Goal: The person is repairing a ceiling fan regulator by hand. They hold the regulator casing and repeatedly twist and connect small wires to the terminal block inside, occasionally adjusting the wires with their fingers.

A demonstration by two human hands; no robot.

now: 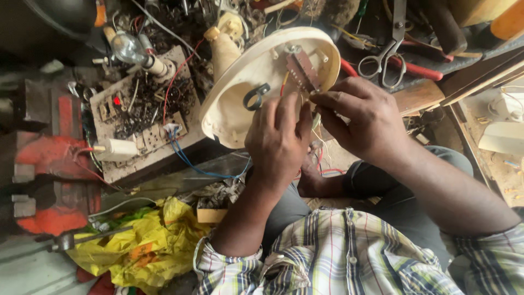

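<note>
Both hands pinch wires at board in cream shell: left hand, right hand. Shell prob. light, brittle; hold by rim.

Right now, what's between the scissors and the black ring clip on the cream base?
Head view: a small brown circuit board on the cream base lies between scissors and black ring clip.

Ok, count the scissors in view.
1. The scissors lie at top right on the cluttered bench, beyond the right hand, handles toward the person, beside red-handled pliers. More could be buried in the clutter.
</note>
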